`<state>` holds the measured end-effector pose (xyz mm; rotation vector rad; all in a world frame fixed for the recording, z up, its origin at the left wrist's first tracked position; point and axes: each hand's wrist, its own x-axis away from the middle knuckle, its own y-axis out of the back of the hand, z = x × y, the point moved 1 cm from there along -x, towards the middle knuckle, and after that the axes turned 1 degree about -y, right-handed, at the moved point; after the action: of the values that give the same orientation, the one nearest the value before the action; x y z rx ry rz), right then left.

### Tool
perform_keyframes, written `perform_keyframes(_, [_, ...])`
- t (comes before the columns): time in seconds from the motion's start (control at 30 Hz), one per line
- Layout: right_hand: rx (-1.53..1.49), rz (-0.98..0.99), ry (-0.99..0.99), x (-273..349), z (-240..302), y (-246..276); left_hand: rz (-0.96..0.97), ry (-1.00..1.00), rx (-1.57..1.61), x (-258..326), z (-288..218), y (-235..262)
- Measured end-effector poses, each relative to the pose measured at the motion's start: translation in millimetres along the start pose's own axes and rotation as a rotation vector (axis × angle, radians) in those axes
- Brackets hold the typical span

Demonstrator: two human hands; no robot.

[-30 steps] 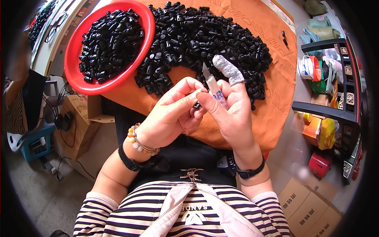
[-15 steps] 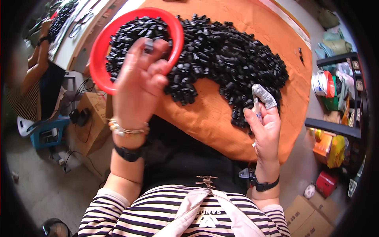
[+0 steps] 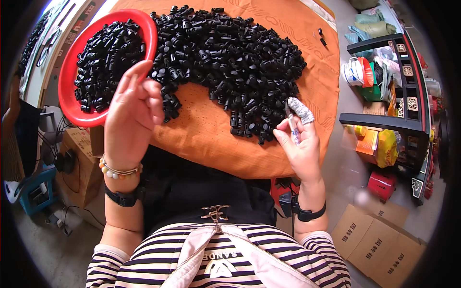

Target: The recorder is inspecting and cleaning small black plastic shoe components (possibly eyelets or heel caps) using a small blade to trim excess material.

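My left hand (image 3: 134, 113) is raised by the near right rim of a red basin (image 3: 150, 41), fingers loosely bent and apart, nothing visible in them. Small black plastic pieces (image 3: 108, 57), shaped like cord locks, fill much of the basin. A large heap of the same black pieces (image 3: 230, 57) spreads across the orange cloth (image 3: 206, 127). At the heap's near right end, my right hand (image 3: 303, 149) pinches a thin pen-like tool (image 3: 294, 133) with a pale, purplish-marked handle. A grey-white finger cover (image 3: 301, 110) wraps its index finger. The tool's tip is hard to make out.
Two loose black pieces (image 3: 322, 37) lie at the cloth's far right. A dark shelf rack (image 3: 384, 122) with bags and buckets stands to the right, above flattened cardboard boxes (image 3: 370, 240). At left are a cardboard box (image 3: 79, 165) and a blue stool (image 3: 36, 189).
My left hand has drawn back from over the basin to its near edge; the small piece at its fingertips no longer shows. My right hand keeps the tool. The whole view has shifted.
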<state>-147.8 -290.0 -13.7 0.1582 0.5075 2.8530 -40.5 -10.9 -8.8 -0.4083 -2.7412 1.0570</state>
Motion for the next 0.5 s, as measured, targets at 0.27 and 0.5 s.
perform_keyframes(0.27, [0.263,0.008,0.110,-1,-6,-4,0.146,0.326,-0.117,12,27,-35])
perform_keyframes(0.5, [0.063,0.014,0.072,-1,7,-5,0.214,0.393,-0.205,18,41,-43])
